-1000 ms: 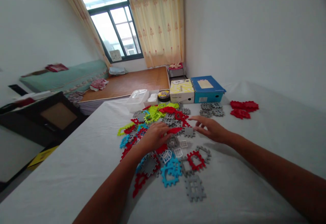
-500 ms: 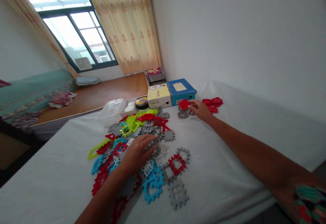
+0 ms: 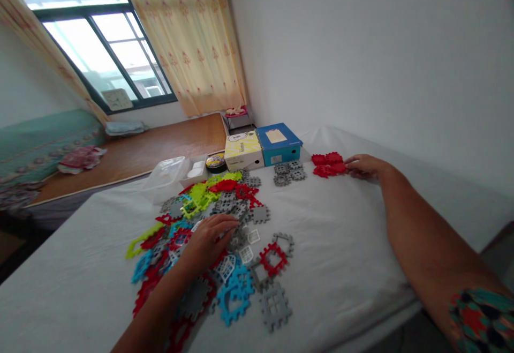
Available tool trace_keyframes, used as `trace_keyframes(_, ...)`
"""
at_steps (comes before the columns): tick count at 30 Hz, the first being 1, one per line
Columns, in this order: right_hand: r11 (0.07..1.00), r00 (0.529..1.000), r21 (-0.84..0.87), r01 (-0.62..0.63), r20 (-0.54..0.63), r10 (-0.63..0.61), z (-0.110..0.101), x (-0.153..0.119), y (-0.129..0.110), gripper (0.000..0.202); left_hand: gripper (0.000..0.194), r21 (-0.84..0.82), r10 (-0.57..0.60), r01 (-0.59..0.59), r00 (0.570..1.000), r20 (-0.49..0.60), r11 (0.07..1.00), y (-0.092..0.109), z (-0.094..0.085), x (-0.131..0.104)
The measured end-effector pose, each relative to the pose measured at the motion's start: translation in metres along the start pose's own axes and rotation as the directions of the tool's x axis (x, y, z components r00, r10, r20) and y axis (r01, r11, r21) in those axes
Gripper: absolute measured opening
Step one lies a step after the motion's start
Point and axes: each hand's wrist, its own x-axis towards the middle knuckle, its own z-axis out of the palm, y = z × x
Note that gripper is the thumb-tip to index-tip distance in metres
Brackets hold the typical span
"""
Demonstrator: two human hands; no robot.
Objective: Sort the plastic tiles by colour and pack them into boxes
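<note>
My right hand (image 3: 363, 166) is at the right edge of a group of red toothed pieces (image 3: 328, 164), its fingertips closed on a red piece there. My left hand (image 3: 209, 240) rests over the mixed pile, fingers bent above grey pieces (image 3: 236, 239); whether it grips any of them is hidden. Lime green pieces (image 3: 199, 197) lie at the back of the pile and blue pieces (image 3: 236, 294) at its front. A group of grey pieces (image 3: 289, 173) sits left of the red group.
Behind the pieces stand a blue box (image 3: 280, 143), a yellow and white box (image 3: 243, 151), a round black tin (image 3: 216, 162) and a clear plastic container (image 3: 166, 177). A white cloth (image 3: 337, 267) covers the surface; a wall rises at the right.
My right hand has moved right with the red piece, from the grey group to the red group. My left hand has stayed over the pile. The view has shifted slightly.
</note>
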Motion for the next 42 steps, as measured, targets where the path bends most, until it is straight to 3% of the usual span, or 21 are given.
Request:
trace_keyframes(2, 0.997, 0.998, -0.065, -0.051, 0.032, 0.053, 0.0, 0.002, -0.001, 0.024, 0.021, -0.009, 0.003, -0.003, 1.0, 0.007, 1.0, 0.0, -0.001, 0.0)
trace_keyframes(4, 0.97, 0.999, -0.238, -0.042, 0.014, 0.047, 0.001, 0.005, -0.004, 0.021, 0.021, -0.021, 0.001, -0.001, 1.0, 0.01, 1.0, 0.0, -0.002, 0.001)
trace_keyframes(6, 0.886, 0.993, -0.461, 0.043, -0.075, -0.087, 0.004, 0.007, -0.01, 0.024, 0.021, -0.026, -0.003, 0.004, 1.0, 0.003, 1.0, -0.001, -0.003, 0.001)
trace_keyframes(8, 0.771, 0.938, -0.61, 0.183, -0.126, -0.322, 0.013, 0.006, -0.019, 0.025, 0.02, -0.017, -0.02, 0.02, 1.0, -0.01, 1.0, -0.003, -0.004, 0.001)
trace_keyframes(9, 0.714, 0.897, -0.64, 0.282, -0.088, -0.433, 0.021, 0.005, -0.024, 0.025, 0.021, -0.005, -0.041, 0.041, 0.999, -0.021, 0.999, -0.005, -0.005, 0.001)
trace_keyframes(12, 0.576, 0.796, -0.591, 0.566, 0.208, -0.569, 0.049, 0.0, -0.031, 0.028, 0.022, 0.038, -0.139, 0.142, 0.988, -0.072, 0.989, -0.011, -0.008, -0.001)
trace_keyframes(15, 0.505, 0.747, -0.56, 0.656, 0.387, -0.541, 0.072, 0.0, -0.027, 0.031, 0.025, 0.041, -0.229, 0.235, 0.966, -0.117, 0.971, -0.017, -0.01, -0.004)
trace_keyframes(20, 0.447, 0.73, -0.615, 0.65, 0.343, -0.59, 0.09, 0.002, -0.023, 0.026, 0.029, 0.089, -0.309, 0.318, 0.945, -0.109, 0.944, -0.017, -0.009, -0.003)
trace_keyframes(24, 0.387, 0.632, -0.548, 0.741, 0.376, -0.678, 0.11, -0.018, -0.035, 0.027, 0.044, 0.208, -0.347, 0.329, 0.936, 0.055, 0.921, -0.013, -0.014, -0.006)
trace_keyframes(27, 0.325, 0.569, -0.513, 0.794, 0.442, -0.693, 0.127, -0.033, -0.039, 0.027, 0.055, 0.232, -0.402, 0.364, 0.905, 0.139, 0.902, -0.017, -0.03, -0.013)
trace_keyframes(30, 0.293, 0.533, -0.488, 0.822, 0.479, -0.698, 0.135, -0.038, -0.038, 0.028, 0.06, 0.234, -0.432, 0.379, 0.867, 0.247, 0.895, -0.022, -0.047, -0.021)
trace_keyframes(33, 0.282, 0.517, -0.476, 0.833, 0.491, -0.701, 0.137, -0.038, -0.036, 0.03, 0.07, 0.216, -0.386, 0.328, 0.852, 0.353, 0.92, -0.022, -0.049, -0.025)
trace_keyframes(38, 0.292, 0.536, -0.481, 0.827, 0.516, -0.668, 0.139, -0.043, -0.041, 0.03, 0.049, 0.297, -0.404, 0.339, 0.894, 0.195, 0.893, -0.015, -0.029, -0.019)
trace_keyframes(42, 0.339, 0.543, -0.442, 0.83, 0.505, -0.671, 0.145, -0.058, -0.054, 0.026, 0.028, 0.294, -0.382, 0.338, 0.918, 0.105, 0.894, -0.008, -0.028, -0.011)
